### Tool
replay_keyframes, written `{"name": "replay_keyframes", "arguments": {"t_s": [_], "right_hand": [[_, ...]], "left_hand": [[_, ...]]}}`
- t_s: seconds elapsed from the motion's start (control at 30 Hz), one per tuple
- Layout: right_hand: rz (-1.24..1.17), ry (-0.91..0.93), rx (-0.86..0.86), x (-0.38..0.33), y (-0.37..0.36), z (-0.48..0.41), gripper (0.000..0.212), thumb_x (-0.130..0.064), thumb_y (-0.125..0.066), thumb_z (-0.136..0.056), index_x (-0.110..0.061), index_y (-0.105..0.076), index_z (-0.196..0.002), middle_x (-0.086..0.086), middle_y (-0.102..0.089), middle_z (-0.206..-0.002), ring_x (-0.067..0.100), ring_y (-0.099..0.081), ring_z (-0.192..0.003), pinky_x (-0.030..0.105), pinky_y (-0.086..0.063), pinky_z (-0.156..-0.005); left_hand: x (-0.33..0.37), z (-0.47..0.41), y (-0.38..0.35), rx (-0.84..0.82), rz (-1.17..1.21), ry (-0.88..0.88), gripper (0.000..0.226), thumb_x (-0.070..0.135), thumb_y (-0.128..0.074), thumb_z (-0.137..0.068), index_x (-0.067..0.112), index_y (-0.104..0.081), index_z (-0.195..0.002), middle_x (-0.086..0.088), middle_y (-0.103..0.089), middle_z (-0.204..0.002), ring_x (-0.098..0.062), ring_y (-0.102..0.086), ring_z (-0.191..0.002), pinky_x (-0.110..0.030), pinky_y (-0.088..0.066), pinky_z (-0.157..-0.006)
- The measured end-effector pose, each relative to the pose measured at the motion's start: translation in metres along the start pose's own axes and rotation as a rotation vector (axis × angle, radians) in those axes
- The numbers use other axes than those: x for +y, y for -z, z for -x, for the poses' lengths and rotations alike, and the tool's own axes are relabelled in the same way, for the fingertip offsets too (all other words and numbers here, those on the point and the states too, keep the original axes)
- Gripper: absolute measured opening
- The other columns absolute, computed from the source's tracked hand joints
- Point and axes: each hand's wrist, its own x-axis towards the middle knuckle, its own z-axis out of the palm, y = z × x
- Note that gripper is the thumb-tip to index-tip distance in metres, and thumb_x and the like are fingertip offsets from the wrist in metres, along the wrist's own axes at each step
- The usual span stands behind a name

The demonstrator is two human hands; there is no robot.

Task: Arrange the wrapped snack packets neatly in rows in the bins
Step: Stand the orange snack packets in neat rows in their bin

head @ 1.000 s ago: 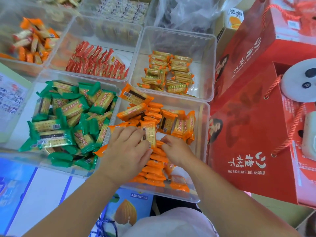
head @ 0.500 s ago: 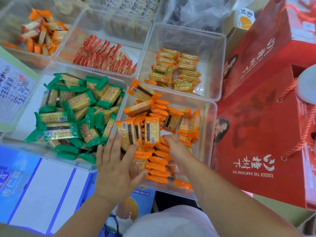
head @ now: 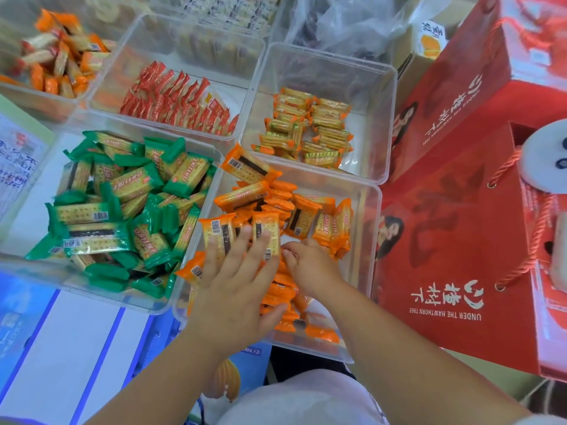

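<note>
Many green packets [head: 122, 207] are heaped in the left bin [head: 70, 280]; red packets [head: 175, 99] are rowed at upper centre. Orange packets [head: 245, 194] in the lower-centre bin [head: 365, 240] are pressed under the flat left hand [head: 236, 286]; the right hand's [head: 313, 268] grip cannot be told.

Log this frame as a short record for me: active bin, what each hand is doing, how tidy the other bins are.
active bin: clear bin of orange packets, nearest the person
left hand: fingers straight, pressing on upright orange packets
right hand: fingers curled among the orange packets; grip unclear
orange order: some standing in a row, others loose
green packets: jumbled, bin to the left
red packets: overlapped in rows, bin behind
beside bins: red gift boxes on the right
</note>
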Motion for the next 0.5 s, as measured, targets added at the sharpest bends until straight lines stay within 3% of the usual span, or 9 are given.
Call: {"name": "replay_keyframes", "arguments": {"t_s": [0.1, 0.2, 0.27, 0.33, 0.43, 0.5], "right_hand": [[-0.052, -0.047, -0.011, -0.004, 0.010, -0.002, 0.031, -0.041, -0.050, -0.101, -0.027, -0.066, -0.124, 0.003, -0.062, -0.121, 0.025, -0.059, -0.112, 0.038, -0.050, -0.087], [-0.132, -0.078, 0.149, -0.009, 0.020, -0.005, 0.030, -0.036, -0.064, -0.094, -0.022, -0.068, -0.120, -0.001, -0.065, -0.120, 0.021, -0.061, -0.111, 0.035, -0.051, -0.089], [-0.176, -0.035, 0.379, -0.013, 0.026, -0.009, 0.024, -0.024, -0.066, -0.091, -0.018, -0.071, -0.114, 0.000, -0.064, -0.114, 0.022, -0.059, -0.111, 0.033, -0.047, -0.091], [-0.174, -0.022, 0.527, -0.017, 0.032, -0.015, 0.036, -0.016, -0.064, -0.090, -0.017, -0.065, -0.126, 0.002, -0.058, -0.128, 0.023, -0.051, -0.122, 0.034, -0.041, -0.103], [-0.051, -0.083, 0.372, -0.022, 0.036, -0.027, 0.056, -0.020, -0.061, -0.093, -0.017, -0.046, -0.147, 0.003, -0.046, -0.148, 0.028, -0.040, -0.134, 0.038, -0.032, -0.112], [0.056, -0.121, 0.292, -0.021, 0.033, -0.032, 0.055, -0.022, -0.063, -0.092, -0.018, -0.047, -0.145, 0.006, -0.048, -0.142, 0.032, -0.043, -0.129, 0.040, -0.036, -0.108]], "left_hand": [[0.007, -0.020, 0.002, -0.228, -0.055, -0.087, 0.073, 0.062, -0.053, -0.086, 0.016, -0.052, -0.142, -0.008, -0.038, -0.158, -0.033, -0.020, -0.151, -0.068, -0.005, -0.117], [0.003, -0.027, -0.003, -0.386, -0.088, -0.071, 0.079, 0.067, -0.034, -0.091, 0.019, -0.032, -0.154, -0.005, -0.021, -0.165, -0.032, -0.008, -0.153, -0.062, 0.013, -0.115], [0.000, -0.027, -0.003, -0.401, -0.073, -0.065, 0.078, 0.068, -0.034, -0.089, 0.020, -0.041, -0.149, -0.005, -0.026, -0.164, -0.034, -0.016, -0.151, -0.059, 0.012, -0.115], [0.000, -0.025, -0.003, -0.376, -0.051, -0.071, 0.074, 0.067, -0.041, -0.086, 0.018, -0.056, -0.139, -0.007, -0.041, -0.156, -0.036, -0.033, -0.145, -0.059, -0.001, -0.117], [0.001, -0.022, -0.006, -0.332, -0.018, -0.047, 0.073, 0.067, -0.045, -0.084, 0.017, -0.061, -0.135, -0.008, -0.047, -0.152, -0.037, -0.040, -0.141, -0.058, -0.010, -0.117], [0.000, -0.021, -0.009, -0.326, -0.006, -0.036, 0.074, 0.068, -0.045, -0.084, 0.018, -0.059, -0.137, -0.007, -0.045, -0.154, -0.036, -0.038, -0.143, -0.058, -0.011, -0.117]]}}
